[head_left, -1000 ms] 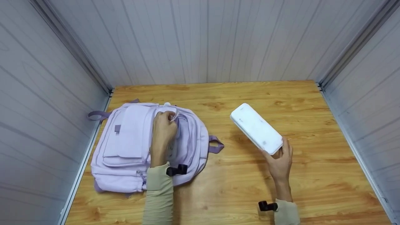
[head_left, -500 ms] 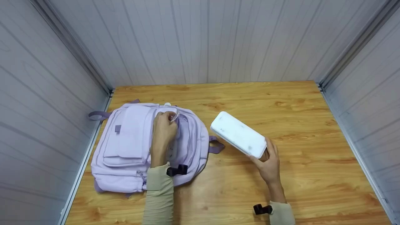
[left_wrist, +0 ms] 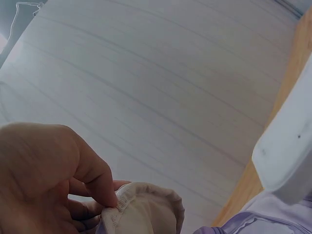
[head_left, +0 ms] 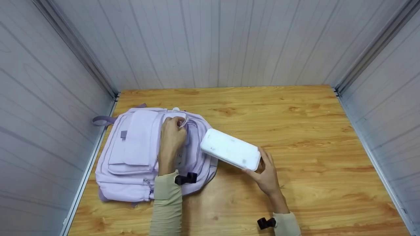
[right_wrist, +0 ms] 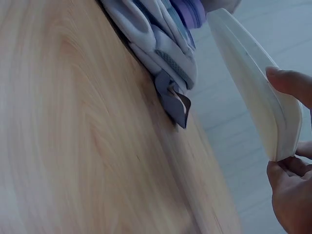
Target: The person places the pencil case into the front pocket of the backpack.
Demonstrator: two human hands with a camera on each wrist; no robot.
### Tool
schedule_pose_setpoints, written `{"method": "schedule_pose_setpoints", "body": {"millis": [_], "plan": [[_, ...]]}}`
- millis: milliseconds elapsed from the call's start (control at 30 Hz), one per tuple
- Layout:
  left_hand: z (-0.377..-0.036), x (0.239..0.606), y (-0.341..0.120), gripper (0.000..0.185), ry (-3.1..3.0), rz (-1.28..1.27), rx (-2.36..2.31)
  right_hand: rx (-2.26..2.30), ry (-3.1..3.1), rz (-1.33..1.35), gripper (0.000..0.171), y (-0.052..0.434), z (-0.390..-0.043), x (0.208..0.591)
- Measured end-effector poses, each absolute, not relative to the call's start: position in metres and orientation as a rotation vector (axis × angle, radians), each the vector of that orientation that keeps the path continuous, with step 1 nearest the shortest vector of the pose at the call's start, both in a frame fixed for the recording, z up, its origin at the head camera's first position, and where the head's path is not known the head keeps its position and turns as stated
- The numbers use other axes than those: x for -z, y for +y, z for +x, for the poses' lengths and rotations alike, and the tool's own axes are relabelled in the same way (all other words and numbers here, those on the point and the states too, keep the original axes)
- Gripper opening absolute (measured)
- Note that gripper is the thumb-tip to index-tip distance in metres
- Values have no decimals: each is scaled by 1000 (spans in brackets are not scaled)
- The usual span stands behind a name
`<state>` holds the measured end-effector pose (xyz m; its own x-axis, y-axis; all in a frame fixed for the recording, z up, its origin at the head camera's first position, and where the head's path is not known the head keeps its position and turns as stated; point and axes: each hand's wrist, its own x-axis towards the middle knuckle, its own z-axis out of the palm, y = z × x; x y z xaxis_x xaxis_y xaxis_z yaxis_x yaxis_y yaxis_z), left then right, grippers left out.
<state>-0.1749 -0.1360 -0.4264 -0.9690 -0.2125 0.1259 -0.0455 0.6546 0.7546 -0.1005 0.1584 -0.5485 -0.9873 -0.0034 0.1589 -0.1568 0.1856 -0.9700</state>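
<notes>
A lilac backpack [head_left: 131, 141] lies on its back on the wooden table, its front compartment unzipped. My left hand [head_left: 172, 139] pinches the edge of the opening between thumb and fingers and holds it up; in the left wrist view the cream lining of this flap [left_wrist: 148, 212] shows. My right hand [head_left: 266, 175] grips one short end of a white rectangular case [head_left: 231, 149] with rounded corners, thumb on one side and fingers on the other. Raised above the table, the case has its far end over the backpack's right edge. A seam along its side shows in the right wrist view.
Pale panel walls [head_left: 216, 42] enclose the table [head_left: 311, 131] at the back and both sides. A purple strap [head_left: 103, 120] sticks out at the backpack's left. The grey-purple fabric loop [right_wrist: 173, 102] at its right end lies under the case.
My right hand has carried the white case left, from over the bare table to the backpack's right edge, turning it flatter across. My left hand holds the flap in the same place.
</notes>
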Motion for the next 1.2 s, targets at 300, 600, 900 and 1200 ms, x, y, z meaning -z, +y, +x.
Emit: {"method": "schedule_pose_setpoints", "body": {"millis": [300, 600, 900, 1200], "plan": [[-174, 426, -136, 38, -2675, 192, 1192, -1849, -2410, 277, 94, 131, -97, 545], [-174, 426, -137, 35, -2664, 195, 1184, -1708, -2428, 417, 95, 108, -104, 570], [-174, 425, -137, 35, -2670, 191, 1204, -1608, -2469, 510, 96, 91, -110, 586], [-174, 426, -137, 35, -2675, 183, 1187, -1570, -2496, 601, 95, 69, -115, 584]]}}
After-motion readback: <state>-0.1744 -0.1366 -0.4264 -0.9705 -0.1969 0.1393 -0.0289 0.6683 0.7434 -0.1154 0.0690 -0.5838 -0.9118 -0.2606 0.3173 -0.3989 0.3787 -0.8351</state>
